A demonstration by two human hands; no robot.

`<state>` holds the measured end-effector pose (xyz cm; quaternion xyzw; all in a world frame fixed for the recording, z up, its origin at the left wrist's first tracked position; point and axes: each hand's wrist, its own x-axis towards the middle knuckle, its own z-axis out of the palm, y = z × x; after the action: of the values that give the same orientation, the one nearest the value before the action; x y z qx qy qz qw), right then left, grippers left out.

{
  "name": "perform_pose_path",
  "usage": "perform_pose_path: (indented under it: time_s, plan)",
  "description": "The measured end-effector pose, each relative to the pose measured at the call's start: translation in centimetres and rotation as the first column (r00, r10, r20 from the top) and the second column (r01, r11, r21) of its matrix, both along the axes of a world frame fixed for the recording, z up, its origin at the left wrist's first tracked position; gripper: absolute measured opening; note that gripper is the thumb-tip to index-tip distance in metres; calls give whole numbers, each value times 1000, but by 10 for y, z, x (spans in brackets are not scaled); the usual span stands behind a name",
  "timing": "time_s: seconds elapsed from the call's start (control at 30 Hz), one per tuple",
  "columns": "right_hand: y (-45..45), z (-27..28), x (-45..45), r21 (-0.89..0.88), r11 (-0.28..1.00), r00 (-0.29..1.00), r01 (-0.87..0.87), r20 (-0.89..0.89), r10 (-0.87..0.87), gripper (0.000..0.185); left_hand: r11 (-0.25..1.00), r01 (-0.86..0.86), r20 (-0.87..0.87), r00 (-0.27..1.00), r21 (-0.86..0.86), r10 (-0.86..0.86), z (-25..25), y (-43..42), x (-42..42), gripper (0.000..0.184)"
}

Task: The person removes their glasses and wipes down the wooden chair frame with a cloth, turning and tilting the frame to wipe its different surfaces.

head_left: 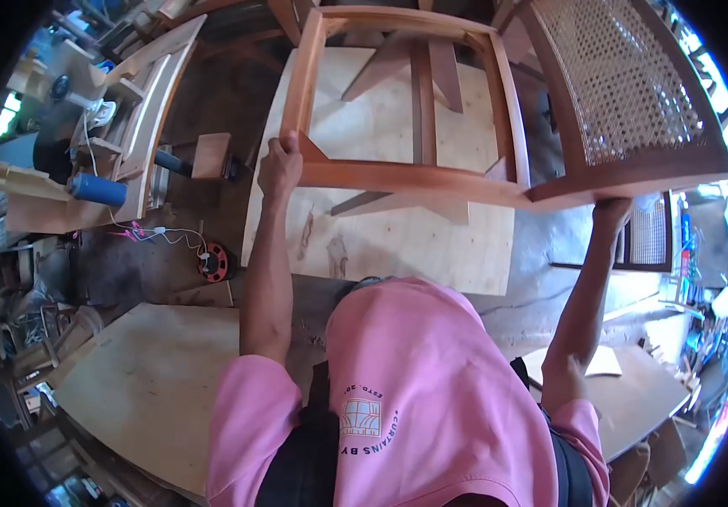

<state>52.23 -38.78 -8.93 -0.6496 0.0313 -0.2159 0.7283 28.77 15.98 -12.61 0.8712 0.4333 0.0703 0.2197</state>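
Observation:
A reddish-brown wooden chair frame [415, 176] is held out before me, over a pale plywood board. Its seat part is an open rectangle, and through it dark wooden pieces show against the board. At the right of the frame rises a backrest of woven cane [626, 80] in a wooden border. My left hand [281, 166] is closed round the left corner of the seat frame. My right hand [612, 213] grips the lower edge of the backrest border from beneath; its fingers are partly hidden behind the wood.
The plywood board [398, 253] lies under the chair. Another pale panel [153, 380] is at lower left, with a board [634, 397] at lower right. An orange cable reel [214, 262] sits on the floor, its cord running to a workbench [157, 110]. A second cane piece [650, 232] stands at right.

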Motion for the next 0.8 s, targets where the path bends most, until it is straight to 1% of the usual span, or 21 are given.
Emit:
perform_pose_path:
  time_s: [0.03,0.07,0.13,0.17,0.2,0.23,0.27,0.3,0.33,0.37,0.4,0.43,0.5,0.53,0.57,0.6,0.63,0.67,0.7,0.77,0.8]
  plan:
    - [-23,-7,3,-272,960,997,69,0,-72,51,1000,-1,-6,1000,-5,1,0,-1,0,59]
    - [-35,8,-10,-463,864,975,201,176,-132,45,1000,-3,-12,1000,-9,3,-1,0,0,60]
    - [-50,57,-37,-480,727,856,491,419,-301,40,999,-6,5,1000,-34,6,-3,2,-2,62]
    - [-33,96,-65,-342,705,766,621,456,-452,41,999,7,-9,1000,-39,-7,-5,5,-1,63]
    - [-34,115,-90,-308,646,691,699,521,-500,39,999,16,-27,999,-44,-17,-8,10,0,63]
    - [-40,127,-115,-357,576,658,735,580,-480,37,999,25,-46,999,-47,-27,-10,13,-1,64]
    - [-45,132,-142,-444,477,643,759,630,-436,36,996,27,-83,996,-80,-34,6,10,-1,65]
    - [-47,119,-162,-598,372,704,710,628,-333,35,994,45,-86,995,-103,-54,14,11,-1,65]
    - [-35,102,-177,-707,371,797,601,561,-223,34,989,70,-84,993,-128,-81,19,16,4,65]
    - [4,87,-185,-716,588,906,375,416,-72,28,983,100,-74,991,-154,-112,18,22,14,66]
    - [43,72,-192,-634,766,960,106,266,87,26,986,120,0,993,-117,-121,-4,36,24,66]
    - [82,57,-200,-492,861,968,-127,129,216,26,990,87,6,996,-107,-87,-6,33,29,66]
    - [139,30,-175,-738,625,934,-254,-19,357,32,996,29,12,1000,-89,-28,-4,23,31,65]
    - [154,-18,-153,-719,621,912,-312,-44,409,35,995,28,48,999,-94,-23,6,14,27,64]
    - [184,-20,-156,-872,464,898,-156,70,434,34,995,26,23,999,-97,-24,10,10,26,64]
    - [213,-21,-159,-948,312,865,59,205,457,34,995,22,-2,1000,-96,-22,13,10,25,64]
    - [247,-38,-162,-967,250,887,-45,76,456,36,996,18,-25,999,-92,-20,13,13,27,64]
    - [276,-50,-168,-914,383,837,-133,103,537,38,999,47,31,998,-21,-46,-2,20,28,63]
    - [310,-57,-177,-875,422,801,-236,71,594,46,998,39,25,999,-45,-38,1,21,30,63]
    - [354,-45,-205,-934,334,741,-128,134,658,53,995,32,-12,999,-94,-34,9,20,30,63]
    - [350,-46,-203,-955,286,739,-83,134,661,52,994,51,-4,999,-92,-52,-6,31,31,64]
